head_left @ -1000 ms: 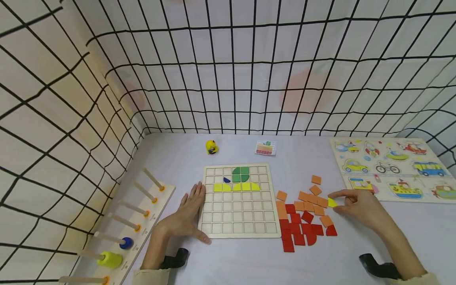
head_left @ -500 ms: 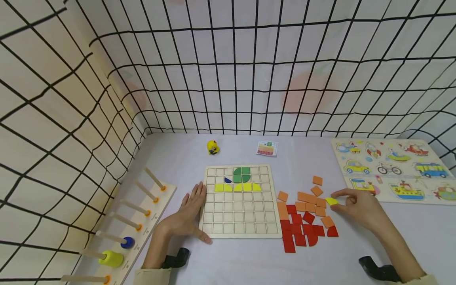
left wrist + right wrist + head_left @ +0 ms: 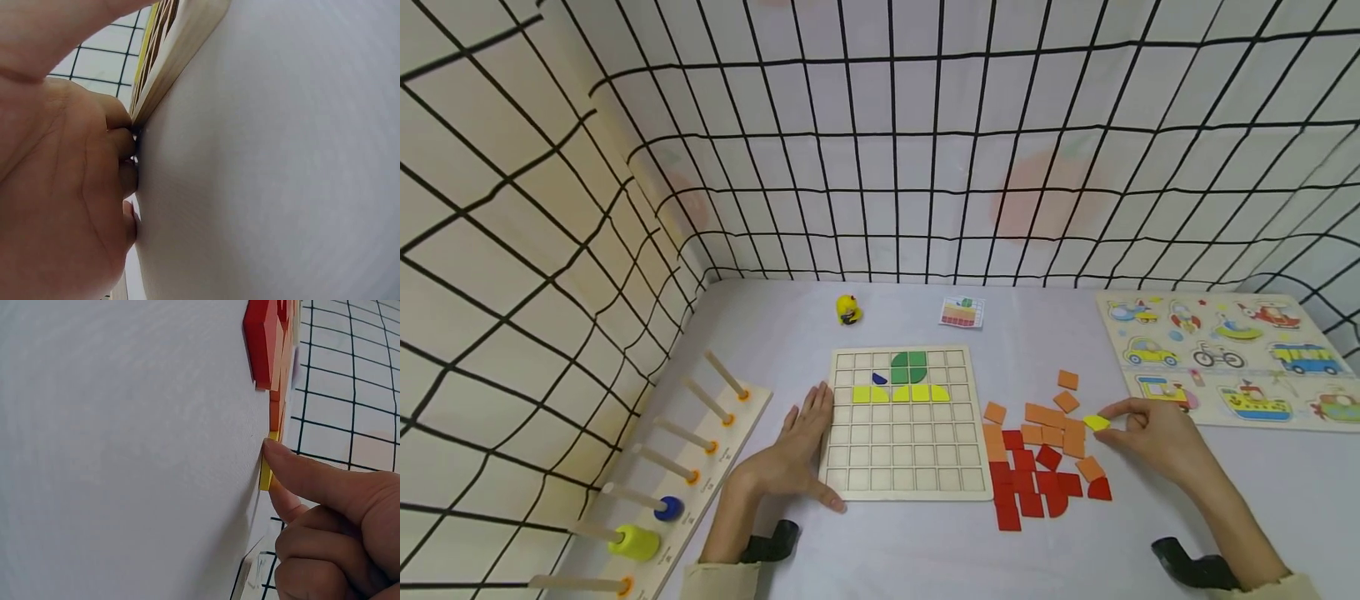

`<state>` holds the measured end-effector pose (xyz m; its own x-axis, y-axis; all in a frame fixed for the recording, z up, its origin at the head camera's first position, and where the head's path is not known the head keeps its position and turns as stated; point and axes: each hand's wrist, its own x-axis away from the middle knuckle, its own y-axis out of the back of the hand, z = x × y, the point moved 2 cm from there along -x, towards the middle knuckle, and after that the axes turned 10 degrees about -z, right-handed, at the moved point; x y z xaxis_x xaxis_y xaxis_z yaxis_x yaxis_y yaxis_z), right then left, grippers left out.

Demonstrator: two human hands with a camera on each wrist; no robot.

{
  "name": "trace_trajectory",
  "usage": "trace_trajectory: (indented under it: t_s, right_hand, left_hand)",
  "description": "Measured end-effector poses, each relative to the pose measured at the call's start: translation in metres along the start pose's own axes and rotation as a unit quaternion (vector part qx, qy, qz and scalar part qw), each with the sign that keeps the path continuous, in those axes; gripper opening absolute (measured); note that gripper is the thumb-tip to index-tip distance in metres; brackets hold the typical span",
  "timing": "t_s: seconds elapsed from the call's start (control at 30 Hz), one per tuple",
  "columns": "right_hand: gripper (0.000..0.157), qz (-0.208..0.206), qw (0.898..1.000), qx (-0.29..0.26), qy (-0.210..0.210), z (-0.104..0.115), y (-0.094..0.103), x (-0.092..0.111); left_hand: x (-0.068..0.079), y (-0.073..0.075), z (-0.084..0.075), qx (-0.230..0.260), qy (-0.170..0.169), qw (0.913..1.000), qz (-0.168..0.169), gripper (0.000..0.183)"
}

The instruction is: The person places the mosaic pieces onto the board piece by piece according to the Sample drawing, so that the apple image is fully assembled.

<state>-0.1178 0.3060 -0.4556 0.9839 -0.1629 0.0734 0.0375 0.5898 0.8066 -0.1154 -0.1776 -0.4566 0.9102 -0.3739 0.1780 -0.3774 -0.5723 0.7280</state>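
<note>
My right hand (image 3: 1153,433) pinches a small yellow tile (image 3: 1097,422) between thumb and index finger, at the right edge of a cluster of orange tiles (image 3: 1045,415). In the right wrist view the yellow tile (image 3: 267,469) stands close over the tabletop, its other fingers curled behind. My left hand (image 3: 793,450) rests along the left edge of the wooden grid board (image 3: 906,497), fingers extended and thumb by its lower left corner. Green tiles (image 3: 908,367), a row of yellow tiles (image 3: 910,393) and a dark blue piece (image 3: 879,378) lie on the board.
Red tiles (image 3: 1022,483) lie between the board and my right hand. A printed pattern card (image 3: 962,312) and a toy duck (image 3: 847,310) sit behind the board. At left is a peg stand (image 3: 730,433); at right, a vehicle puzzle board (image 3: 1217,375). Black netting surrounds the table.
The yellow tile has turned and shifted slightly in my right fingers. Orange tiles beside it have moved into a closer line. My left hand stays at the board's edge.
</note>
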Motion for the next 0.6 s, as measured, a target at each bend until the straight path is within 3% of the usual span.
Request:
trace_trajectory:
  t_s: [0.13, 0.23, 0.43, 0.6]
  right_hand:
    - [0.043, 0.002, 1.0, -0.006, 0.008, 0.007, 0.004, 0.0]
    - [0.045, 0.006, 0.999, -0.018, 0.032, 0.027, 0.001, -0.004]
    - [0.038, 0.078, 0.991, -0.076, 0.078, 0.112, -0.037, -0.017]
    - [0.029, 0.138, 0.971, -0.112, 0.162, 0.185, -0.088, -0.028]
  left_hand:
    - [0.001, 0.0, 0.001, -0.002, 0.003, 1.0, 0.0, 0.157]
    - [0.002, 0.0, 0.002, 0.002, 0.007, 1.0, -0.003, 0.157]
    - [0.002, 0.0, 0.003, 0.008, 0.008, 0.9999, -0.007, 0.156]
    - [0.0, 0.0, 0.002, 0.003, 0.001, 1.0, -0.006, 0.156]
